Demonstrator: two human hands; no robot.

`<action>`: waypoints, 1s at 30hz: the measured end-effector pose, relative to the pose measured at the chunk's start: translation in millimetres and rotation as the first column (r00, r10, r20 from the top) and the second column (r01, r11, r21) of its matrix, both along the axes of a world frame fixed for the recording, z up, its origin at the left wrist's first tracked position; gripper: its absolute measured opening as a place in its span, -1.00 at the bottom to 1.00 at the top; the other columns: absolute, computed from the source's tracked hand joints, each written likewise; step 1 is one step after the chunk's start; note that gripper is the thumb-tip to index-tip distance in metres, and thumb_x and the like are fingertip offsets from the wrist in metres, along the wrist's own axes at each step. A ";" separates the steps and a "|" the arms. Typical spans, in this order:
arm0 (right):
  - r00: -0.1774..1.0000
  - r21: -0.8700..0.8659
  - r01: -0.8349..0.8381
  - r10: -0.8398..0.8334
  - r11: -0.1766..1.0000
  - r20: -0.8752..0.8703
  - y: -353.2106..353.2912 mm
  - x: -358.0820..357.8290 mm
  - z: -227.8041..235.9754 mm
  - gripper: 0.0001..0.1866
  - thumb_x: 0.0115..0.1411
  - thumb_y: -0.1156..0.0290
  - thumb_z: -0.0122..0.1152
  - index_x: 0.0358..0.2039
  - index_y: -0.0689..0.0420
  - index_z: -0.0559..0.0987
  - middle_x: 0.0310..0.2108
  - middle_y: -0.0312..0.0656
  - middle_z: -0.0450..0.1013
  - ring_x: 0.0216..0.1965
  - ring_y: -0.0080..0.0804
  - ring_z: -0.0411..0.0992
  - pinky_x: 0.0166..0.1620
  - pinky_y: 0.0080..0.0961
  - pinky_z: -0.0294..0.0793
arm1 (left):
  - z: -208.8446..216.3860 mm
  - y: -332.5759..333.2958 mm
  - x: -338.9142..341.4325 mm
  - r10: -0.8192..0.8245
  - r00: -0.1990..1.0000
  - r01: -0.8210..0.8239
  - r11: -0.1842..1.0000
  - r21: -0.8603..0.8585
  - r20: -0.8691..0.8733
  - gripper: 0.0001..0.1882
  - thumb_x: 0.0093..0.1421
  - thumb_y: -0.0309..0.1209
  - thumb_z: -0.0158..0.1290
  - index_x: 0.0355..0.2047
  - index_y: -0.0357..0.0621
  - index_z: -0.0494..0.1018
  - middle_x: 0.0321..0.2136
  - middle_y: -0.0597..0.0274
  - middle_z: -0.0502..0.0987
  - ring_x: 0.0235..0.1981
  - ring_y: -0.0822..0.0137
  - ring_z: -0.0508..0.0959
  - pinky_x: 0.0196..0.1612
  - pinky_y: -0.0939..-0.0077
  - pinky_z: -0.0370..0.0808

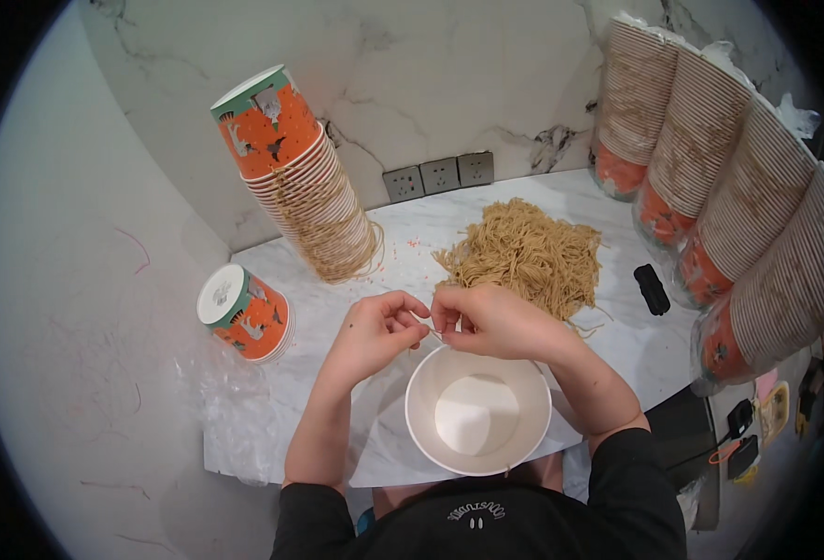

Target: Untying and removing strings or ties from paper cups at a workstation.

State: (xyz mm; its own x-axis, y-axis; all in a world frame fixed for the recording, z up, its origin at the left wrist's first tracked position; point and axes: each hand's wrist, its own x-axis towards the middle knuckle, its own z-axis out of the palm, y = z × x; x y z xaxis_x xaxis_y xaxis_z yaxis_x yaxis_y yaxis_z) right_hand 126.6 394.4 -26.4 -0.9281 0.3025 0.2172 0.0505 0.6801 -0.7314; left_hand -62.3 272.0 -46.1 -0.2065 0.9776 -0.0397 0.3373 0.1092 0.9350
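A white paper bucket [475, 459], seen from above with its inside bare, stands upright at the table's front edge, close to my body. Over its far rim my two hands meet, fingertips almost touching. My left hand [375, 338] pinches with thumb and forefinger, and my right hand [494, 323] does the same from the other side. A short bit of thin cord [435, 334] shows between the fingertips; most of it is hidden by the fingers. Just beyond my right hand lies a loose heap of tan cords [524, 250].
A tall, leaning stack of orange-and-green paper buckets [305, 187] with cords hanging from it stands back left. A shorter upside-down stack [249, 315] is nearer, beside crumpled clear plastic [235, 406]. Wrapped bucket stacks [706, 140] line the right. A black object [652, 289] lies near them.
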 end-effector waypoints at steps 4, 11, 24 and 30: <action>0.999 0.088 -0.033 0.031 0.996 0.027 4.5 0.5 -5.8 -0.86 0.02 0.51 0.24 -0.36 0.19 0.63 -0.49 -0.13 0.55 -0.48 -0.29 0.53 -0.36 -0.39 0.49 | 0.3 1.6 0.8 -0.015 0.993 0.007 0.997 -0.072 -0.115 -0.81 0.17 -0.58 0.18 -0.19 -0.36 0.59 -0.43 0.26 0.64 -0.45 0.56 0.60 -0.34 0.68 0.53; 0.994 0.131 0.093 -0.084 0.987 -0.071 2.7 -4.1 -10.1 -0.82 0.01 0.43 0.33 -0.35 0.20 0.68 -0.51 -0.09 0.54 -0.49 -0.25 0.53 -0.38 -0.37 0.49 | -6.9 8.0 -8.4 -0.086 0.981 0.095 0.995 -0.044 0.174 -0.77 0.16 -0.58 0.11 -0.17 -0.42 0.58 -0.41 0.17 0.67 -0.38 0.49 0.65 -0.25 0.62 0.59; 0.992 0.096 0.101 -0.093 0.990 -0.084 -0.8 -6.2 -12.0 -0.80 0.03 0.34 0.44 -0.41 0.22 0.69 -0.49 -0.10 0.56 -0.48 -0.24 0.53 -0.37 -0.39 0.48 | 3.1 2.6 -3.9 -0.121 0.966 0.123 0.992 0.005 0.227 -0.65 0.21 -0.60 0.00 0.01 -0.44 0.49 -0.36 0.15 0.67 -0.33 0.46 0.66 -0.14 0.57 0.57; 0.996 -0.026 0.076 -0.077 0.997 -0.051 8.3 -2.2 -5.5 -0.82 0.05 0.40 0.34 -0.38 0.24 0.70 -0.51 0.00 0.58 -0.47 -0.15 0.58 -0.33 -0.35 0.54 | -0.4 9.0 -6.7 -0.109 0.961 0.132 0.989 -0.074 0.254 -0.74 0.30 -0.47 0.02 -0.04 -0.28 0.52 -0.34 0.36 0.61 -0.44 0.63 0.47 -0.33 0.72 0.42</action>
